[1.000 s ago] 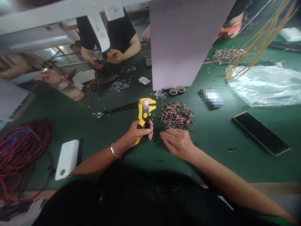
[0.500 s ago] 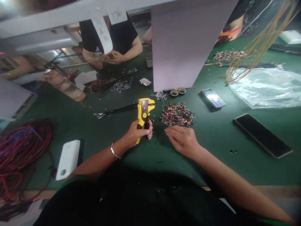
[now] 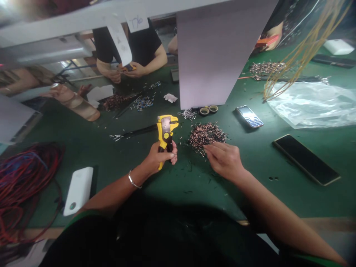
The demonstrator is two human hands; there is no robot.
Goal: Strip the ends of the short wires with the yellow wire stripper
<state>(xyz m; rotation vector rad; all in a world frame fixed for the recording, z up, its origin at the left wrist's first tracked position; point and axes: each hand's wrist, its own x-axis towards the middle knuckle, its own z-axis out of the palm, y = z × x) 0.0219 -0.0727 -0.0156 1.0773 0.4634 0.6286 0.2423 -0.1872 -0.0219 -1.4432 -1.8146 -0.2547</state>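
The only legible writing is a handwritten white tag (image 3: 136,22) hanging at the far side of the bench, apparently reading "T76"; no brand can be read on anything. The landmark is a loose pile of short cut wire pieces (image 3: 206,135) with copper-coloured ends, lying on a green bench mat (image 3: 250,196). The person's right hand (image 3: 224,161) sits at the pile's near right edge, its fingers (image 3: 211,148) loosely extended and curved down against the scattered pieces; whether they pinch one cannot be told. Just left of the pile, the left hand (image 3: 158,158) is closed around the handles of a yellow wire stripper (image 3: 166,133), held upright with its head above the fist and a metal bracelet (image 3: 130,178) on that wrist. Loose bits litter the mat nearer the person, leaving open green mat to the pile's right. Beyond the pile stand 2 small tape rolls (image 3: 208,109) beside a grey upright panel (image 3: 219,48). To its right lie a keypad phone (image 3: 249,116), a black smartphone (image 3: 306,159) and a clear plastic sheet (image 3: 314,105). Well left of it are a white power bank (image 3: 78,191) and a tangle of red and blue wire (image 3: 22,178). Across the bench, a co-worker's hands (image 3: 130,72) hold a small yellow tool.
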